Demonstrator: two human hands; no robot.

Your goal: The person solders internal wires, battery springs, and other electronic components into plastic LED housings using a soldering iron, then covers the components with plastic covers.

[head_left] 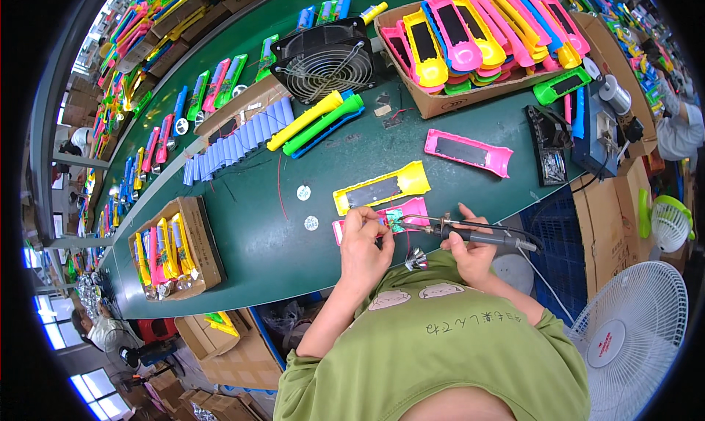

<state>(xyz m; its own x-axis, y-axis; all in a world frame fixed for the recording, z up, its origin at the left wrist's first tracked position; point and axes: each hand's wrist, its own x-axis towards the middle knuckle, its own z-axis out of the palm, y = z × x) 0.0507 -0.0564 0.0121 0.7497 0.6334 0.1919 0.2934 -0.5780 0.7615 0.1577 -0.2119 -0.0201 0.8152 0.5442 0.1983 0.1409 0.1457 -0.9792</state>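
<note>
My right hand [474, 250] holds a soldering iron [503, 239] by its dark handle, its tip pointing left to a small green circuit board [395, 221]. The board lies on a pink plastic housing [416, 207] near the table's front edge. Over the left part of this housing, my left hand [363, 248] is closed in a pinch beside the board; what its fingertips hold is too small to make out. A yellow housing [400, 184] lies just beyond. Close to my shirt, a shiny silver piece [416, 259] sits below the board, with thin wires near it.
Farther right lies another pink housing [470, 153]. A carton [433, 106] heaped with coloured housings stands at the back, beside a black fan [323, 61]. Purple cylinders [242, 136] line up at left, beyond a small filled carton [209, 263]. A solder spool [615, 95] stands right.
</note>
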